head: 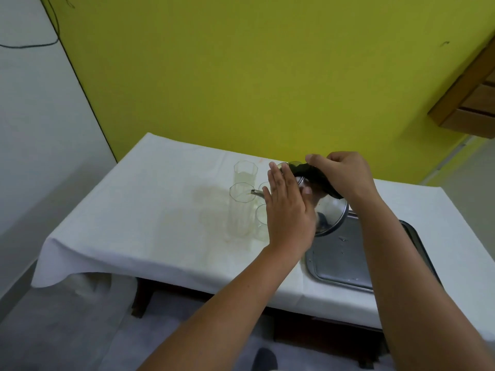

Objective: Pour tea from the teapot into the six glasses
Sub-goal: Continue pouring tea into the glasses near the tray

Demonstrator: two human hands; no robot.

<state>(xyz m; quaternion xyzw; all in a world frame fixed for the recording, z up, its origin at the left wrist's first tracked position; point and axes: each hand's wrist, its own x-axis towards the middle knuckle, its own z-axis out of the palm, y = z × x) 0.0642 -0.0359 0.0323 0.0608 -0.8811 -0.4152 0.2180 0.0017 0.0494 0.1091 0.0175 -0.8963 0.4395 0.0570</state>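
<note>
The teapot (pixel 325 210) is a shiny round metal pot, tipped over toward the left so that its thin spout (pixel 256 193) reaches across the rim of the nearer tall glass (pixel 239 212). It hangs above the table, at the left edge of the tray (pixel 345 261). The right hand (pixel 345 174) has its fingers closed around the black handle (pixel 314 178) at the top of the pot. The left hand (pixel 288 207) lies flat against the pot's side, fingers straight and together, gripping nothing.

Four glasses show. A second tall glass (pixel 245 171) stands just behind the first, and two shorter ones (pixel 261 222) sit to their right, partly hidden by the left hand. Whether more glasses stand behind the hand, I cannot tell. The far tall glass holds some pale liquid; the stream itself is too faint to make out.

The tall glasses are clear with many flat sides. The tray is dull grey metal with rounded corners and a few drops on it. A white tablecloth (pixel 139 210), marked with faint brownish stains left of the glasses, covers the dark wooden table and droops over its front edge. A yellow wall (pixel 241 76) rises behind.
</note>
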